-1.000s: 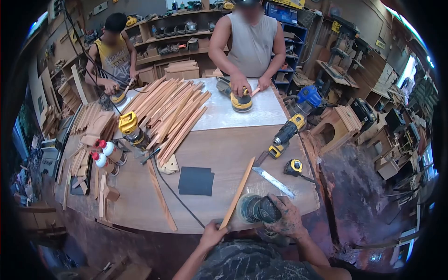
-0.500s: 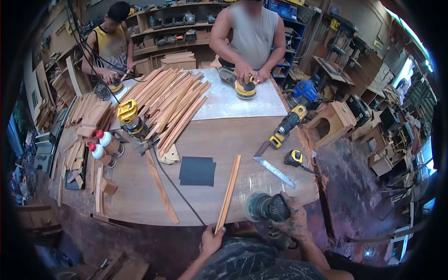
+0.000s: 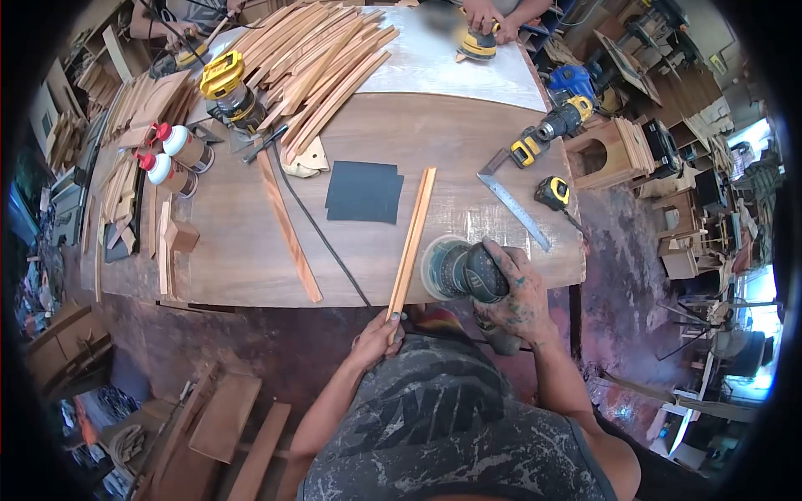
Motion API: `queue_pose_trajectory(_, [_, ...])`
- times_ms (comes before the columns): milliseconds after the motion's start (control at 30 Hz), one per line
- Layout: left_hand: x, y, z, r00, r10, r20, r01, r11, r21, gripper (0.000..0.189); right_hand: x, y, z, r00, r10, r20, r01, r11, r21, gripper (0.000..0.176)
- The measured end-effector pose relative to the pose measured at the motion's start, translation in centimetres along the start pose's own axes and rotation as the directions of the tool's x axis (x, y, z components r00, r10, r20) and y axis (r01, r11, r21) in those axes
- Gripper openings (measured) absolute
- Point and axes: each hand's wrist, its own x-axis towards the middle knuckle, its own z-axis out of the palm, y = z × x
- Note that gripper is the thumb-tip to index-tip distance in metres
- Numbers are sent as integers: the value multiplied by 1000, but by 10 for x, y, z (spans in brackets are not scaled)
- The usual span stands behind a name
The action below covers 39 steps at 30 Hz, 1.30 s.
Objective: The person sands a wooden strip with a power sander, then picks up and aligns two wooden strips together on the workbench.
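Observation:
My left hand (image 3: 380, 338) is closed round the near end of a narrow wooden strip (image 3: 413, 238), whose far end lies on the worktable (image 3: 234, 242). My right hand (image 3: 520, 296) grips a dark random orbital sander (image 3: 468, 269) by its body. The sander is tilted on its side at the table's front edge, its round pad facing left, apart from the strip. Two dark sheets of sandpaper (image 3: 363, 192) lie overlapped left of the strip. A black cable (image 3: 322, 230) runs across the table to its front edge.
A pile of wooden strips (image 3: 326, 67) lies at the back. Two glue bottles (image 3: 185, 149) and a yellow cordless tool (image 3: 234, 92) stand left. At right are a drill (image 3: 555, 129), a metal square (image 3: 515, 210) and a tape measure (image 3: 553, 193). A co-worker's hands hold a yellow sander (image 3: 478, 43).
The view has tipped downward, so the table and tools sit higher in the picture. Both hands keep their holds on the strip and the sander.

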Motion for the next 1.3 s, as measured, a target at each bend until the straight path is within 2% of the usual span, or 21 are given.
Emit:
queue_pose_trajectory(67, [6,-7,-6,999,33,13,-34,999,42,28,6,-4,-1,999,1,49,1,999,-34,94])
queue_pose_trajectory(200, [0,1,-12,1000,-10,27,9,999,31,29,15,-11,3,987,-70,144,80,995,-67,95])
queue_pose_trajectory(400, [-8,-11,-22,1000,-23,14,22,998,61,29,28,-31,16,924,-153,351,178,983,-41,92])
queue_pose_trajectory(533, [-14,-5,-16,997,-71,-30,74,991,113,27,40,-31,25,922,-242,302,260,965,-23,93])
queue_pose_trajectory(633, [-19,1,-14,996,-77,-33,81,988,135,26,64,-29,17,922,-120,369,180,975,-130,95])
queue_pose_trajectory(767, [-19,-8,-25,996,-93,-10,93,993,79,26,97,-19,2,951,-18,307,107,956,-273,98])
queue_pose_trajectory(867, [-25,-4,-26,992,-125,-12,125,988,88,27,120,6,-5,981,-45,189,84,976,-203,98])
queue_pose_trajectory(1000, [-29,-6,-33,990,-141,21,133,967,216,30,145,17,-12,984,-22,178,60,975,-216,98])
queue_pose_trajectory(1167, [-32,-10,-31,993,-116,-24,118,964,236,33,160,25,-10,993,-76,95,92,980,-174,99])
queue_pose_trajectory(1300, [-32,-6,-28,992,-119,-32,123,959,256,34,158,23,-13,977,-116,181,153,967,-204,99])
